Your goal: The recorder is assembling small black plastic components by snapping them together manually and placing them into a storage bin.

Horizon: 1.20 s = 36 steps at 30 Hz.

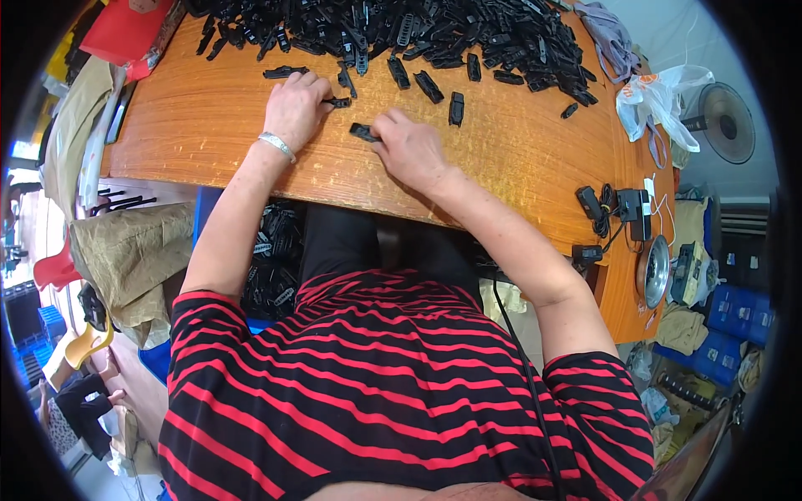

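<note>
Over the wooden table [501, 167], my left hand [294, 107] has its fingers closed on a small black plastic part [337, 103], whose end sticks out toward the right. My right hand [409, 146] pinches another black plastic piece [363, 132] between thumb and fingers, close to the tabletop. The two pieces are apart. Just beyond my left hand lies a long black part [285, 73], and a narrow upright one [346, 81] rests beside its fingers. Several loose black parts [428, 86] lie between my hands and the heap.
A large heap of black plastic parts [418, 29] covers the far side. At the right are black adapters with cables [633, 213], a metal bowl [656, 271], a white plastic bag [660, 104] and a fan [728, 123]. Brown paper sacking [129, 250] stands left; black parts fill a bin [274, 250] below.
</note>
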Each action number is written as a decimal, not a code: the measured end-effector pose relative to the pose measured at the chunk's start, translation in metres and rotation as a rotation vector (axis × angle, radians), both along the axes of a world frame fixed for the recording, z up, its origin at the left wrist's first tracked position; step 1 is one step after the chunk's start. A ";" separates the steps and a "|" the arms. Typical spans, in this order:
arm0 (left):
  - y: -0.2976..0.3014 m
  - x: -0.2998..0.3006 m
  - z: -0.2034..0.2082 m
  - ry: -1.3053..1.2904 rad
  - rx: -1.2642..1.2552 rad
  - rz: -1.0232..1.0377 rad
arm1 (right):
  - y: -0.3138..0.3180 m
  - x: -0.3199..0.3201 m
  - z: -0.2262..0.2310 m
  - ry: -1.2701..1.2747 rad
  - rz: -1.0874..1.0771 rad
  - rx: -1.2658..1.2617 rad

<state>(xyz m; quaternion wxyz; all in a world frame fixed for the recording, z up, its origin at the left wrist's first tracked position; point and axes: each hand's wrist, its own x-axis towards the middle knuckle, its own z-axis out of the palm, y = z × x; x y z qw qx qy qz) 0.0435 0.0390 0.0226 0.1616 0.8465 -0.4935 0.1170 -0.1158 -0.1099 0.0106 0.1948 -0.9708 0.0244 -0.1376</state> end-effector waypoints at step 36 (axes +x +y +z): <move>-0.016 -0.033 -0.018 0.839 -0.253 0.194 | -0.004 0.013 0.016 0.340 -0.280 0.857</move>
